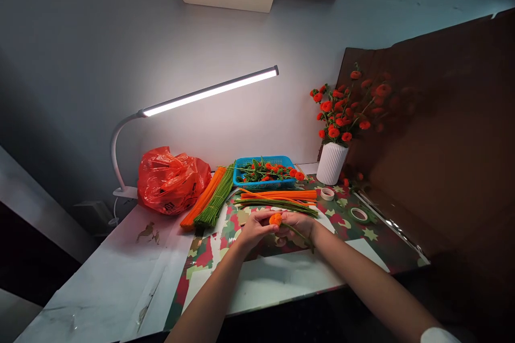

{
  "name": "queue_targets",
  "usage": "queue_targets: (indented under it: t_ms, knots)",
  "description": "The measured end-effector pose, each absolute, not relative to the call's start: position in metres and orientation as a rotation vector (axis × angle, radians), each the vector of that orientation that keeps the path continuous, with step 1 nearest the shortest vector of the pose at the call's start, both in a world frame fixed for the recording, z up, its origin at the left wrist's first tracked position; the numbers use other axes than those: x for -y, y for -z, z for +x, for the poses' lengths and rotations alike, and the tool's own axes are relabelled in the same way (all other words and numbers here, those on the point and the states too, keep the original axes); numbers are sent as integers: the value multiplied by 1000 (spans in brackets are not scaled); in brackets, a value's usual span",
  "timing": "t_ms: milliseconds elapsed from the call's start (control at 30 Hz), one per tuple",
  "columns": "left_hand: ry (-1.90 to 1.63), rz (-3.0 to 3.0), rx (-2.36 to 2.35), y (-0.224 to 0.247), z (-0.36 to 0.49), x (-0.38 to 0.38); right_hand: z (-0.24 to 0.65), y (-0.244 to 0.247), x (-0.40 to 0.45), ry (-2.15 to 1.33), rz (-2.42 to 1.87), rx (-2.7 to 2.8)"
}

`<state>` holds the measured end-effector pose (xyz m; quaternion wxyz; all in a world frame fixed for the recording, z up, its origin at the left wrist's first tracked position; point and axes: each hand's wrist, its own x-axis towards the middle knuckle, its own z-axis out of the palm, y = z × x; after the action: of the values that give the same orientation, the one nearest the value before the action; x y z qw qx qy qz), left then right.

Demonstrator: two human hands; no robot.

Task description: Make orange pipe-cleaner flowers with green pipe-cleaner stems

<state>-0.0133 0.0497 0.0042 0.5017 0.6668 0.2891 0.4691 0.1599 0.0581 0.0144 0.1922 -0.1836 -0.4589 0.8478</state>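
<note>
Holding fuzzy, round orange flower (276, 219) between my left hand (256, 228) and right hand (300, 223); slim stem (298, 232) toward four o'clock.

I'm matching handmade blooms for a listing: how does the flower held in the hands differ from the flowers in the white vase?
The held flower is a single bloom; the vase flowers form a large bunch.
The held flower looks lighter orange, the vase flowers redder.
The held flower's stem slants downward from its head, while the vase flowers fan upward.
Both have rounded heads and green stems.
</note>
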Motion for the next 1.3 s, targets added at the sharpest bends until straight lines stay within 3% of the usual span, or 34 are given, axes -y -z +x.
queue_targets:
  t_ms: [533,733,933,1300]
  knots:
    - [-1199,1425,-923,-12,-14,-50,154,-32,-64,-1595,-1075,1575]
    - [-1112,1345,-895,-9,-13,-52,152,-35,-62,-1523,-1065,1733]
    - [-1048,1113,-935,-13,-10,-48,162,-49,-55,-1047,-1031,1860]
    - [-1045,1018,-766,-16,-10,-44,155,-51,-53,-849,-991,1768]
